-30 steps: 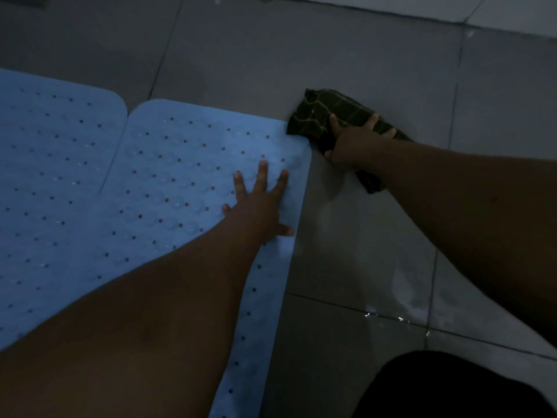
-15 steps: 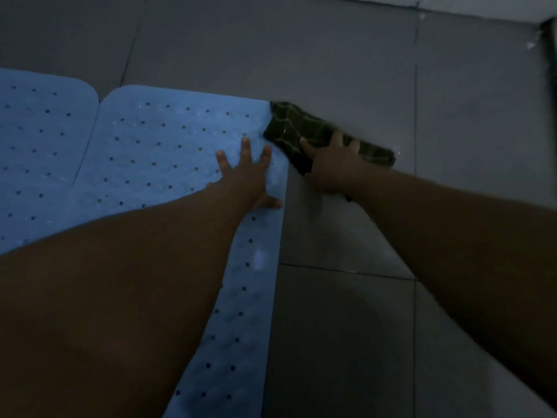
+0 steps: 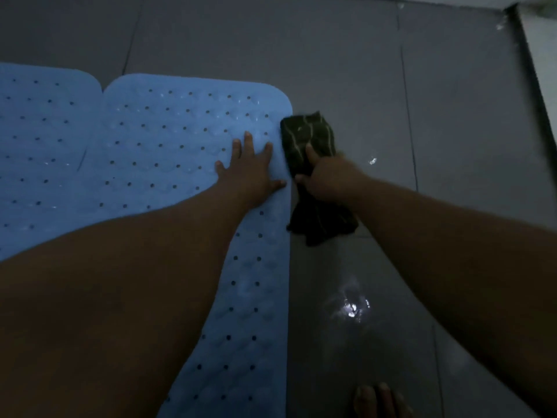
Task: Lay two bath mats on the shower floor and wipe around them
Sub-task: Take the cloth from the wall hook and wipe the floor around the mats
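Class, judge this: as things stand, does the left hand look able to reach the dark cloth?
Probably yes: the left hand lies flat on the blue mat, the dark cloth just beside it, nothing between.

2 light-blue perforated mats flat on grey tile floor [image 3: 346,70], side by side, edges touching: right mat [image 3: 180,140], left mat [image 3: 39,140]. Dark green checked cloth [image 3: 313,137] bunched, just beside right mat's right edge.
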